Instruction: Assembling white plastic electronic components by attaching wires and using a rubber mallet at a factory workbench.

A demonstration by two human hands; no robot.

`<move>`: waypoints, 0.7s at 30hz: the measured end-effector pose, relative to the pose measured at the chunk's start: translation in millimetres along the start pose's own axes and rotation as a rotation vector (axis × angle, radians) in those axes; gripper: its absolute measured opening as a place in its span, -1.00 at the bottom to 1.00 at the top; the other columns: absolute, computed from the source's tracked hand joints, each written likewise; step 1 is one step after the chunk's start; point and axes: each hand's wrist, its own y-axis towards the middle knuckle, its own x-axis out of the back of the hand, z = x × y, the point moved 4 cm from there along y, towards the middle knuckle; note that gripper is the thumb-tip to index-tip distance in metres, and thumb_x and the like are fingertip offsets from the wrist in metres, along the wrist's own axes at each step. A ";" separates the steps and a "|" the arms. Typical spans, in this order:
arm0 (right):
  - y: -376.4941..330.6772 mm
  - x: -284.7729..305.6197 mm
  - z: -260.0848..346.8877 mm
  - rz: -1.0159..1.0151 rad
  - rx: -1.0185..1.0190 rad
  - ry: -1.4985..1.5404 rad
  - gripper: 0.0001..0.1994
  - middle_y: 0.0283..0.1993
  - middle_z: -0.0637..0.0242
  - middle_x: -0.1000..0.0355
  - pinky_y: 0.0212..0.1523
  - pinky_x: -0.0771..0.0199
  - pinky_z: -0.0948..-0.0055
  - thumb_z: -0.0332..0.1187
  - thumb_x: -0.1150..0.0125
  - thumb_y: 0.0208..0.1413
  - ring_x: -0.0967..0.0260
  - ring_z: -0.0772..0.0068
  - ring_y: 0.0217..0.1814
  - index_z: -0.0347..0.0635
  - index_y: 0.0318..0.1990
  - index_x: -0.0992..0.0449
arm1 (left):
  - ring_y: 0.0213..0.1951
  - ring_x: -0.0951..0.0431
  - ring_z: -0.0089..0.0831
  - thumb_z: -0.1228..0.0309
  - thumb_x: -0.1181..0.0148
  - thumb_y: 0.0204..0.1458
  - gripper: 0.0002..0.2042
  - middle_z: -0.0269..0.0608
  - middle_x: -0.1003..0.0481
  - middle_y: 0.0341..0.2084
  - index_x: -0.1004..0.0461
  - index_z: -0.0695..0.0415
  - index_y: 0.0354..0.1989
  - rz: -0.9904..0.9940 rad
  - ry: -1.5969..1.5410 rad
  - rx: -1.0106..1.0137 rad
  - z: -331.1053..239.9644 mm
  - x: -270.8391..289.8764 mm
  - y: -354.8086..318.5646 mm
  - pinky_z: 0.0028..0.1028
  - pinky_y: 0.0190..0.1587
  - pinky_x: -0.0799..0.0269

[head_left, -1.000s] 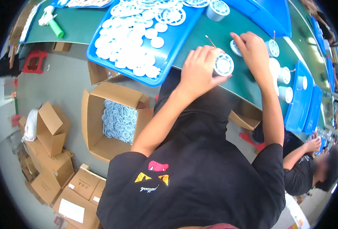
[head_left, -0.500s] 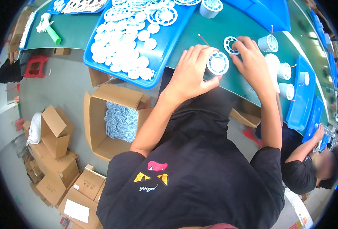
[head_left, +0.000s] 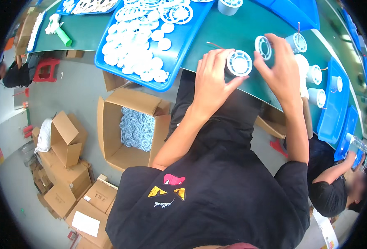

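My left hand (head_left: 210,81) grips a white round cup-shaped housing (head_left: 239,63) by its side, fingers and thumb wrapped around it. The housing's slotted round end faces up, and a thin reddish wire (head_left: 213,45) sticks out on its far left. In my right hand (head_left: 284,66) a white slotted ring (head_left: 267,50) is pinched, tilted nearly on edge above the green table (head_left: 241,31). A gap separates ring and housing. Several similar white housings with wires, such as one housing (head_left: 314,74), stand or lie to the right of my right hand.
A blue tray (head_left: 175,72) heaped with white discs and slotted rings overhangs the table edge at left. Blue bins (head_left: 335,106) line the right. An open carton (head_left: 109,137) of pale blue rings sits below left. A co-worker's arm (head_left: 335,172) reaches in at lower right.
My right hand has lifted the slotted ring off the table and tilted it up. My left hand still holds the housing, almost in place. The whole view has shifted slightly.
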 end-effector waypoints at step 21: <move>-24.4 -17.2 43.4 -0.049 0.188 0.158 -0.49 0.09 0.02 -0.48 0.04 -0.59 0.16 -0.36 -0.55 -0.01 -0.48 -0.02 0.07 -0.38 0.11 -0.60 | 0.05 -0.52 -0.03 0.38 -0.55 -0.13 -0.40 -0.07 -0.52 0.03 -0.47 0.15 0.15 -0.057 0.010 -0.044 7.1 -4.5 -0.8 -0.13 0.04 -0.39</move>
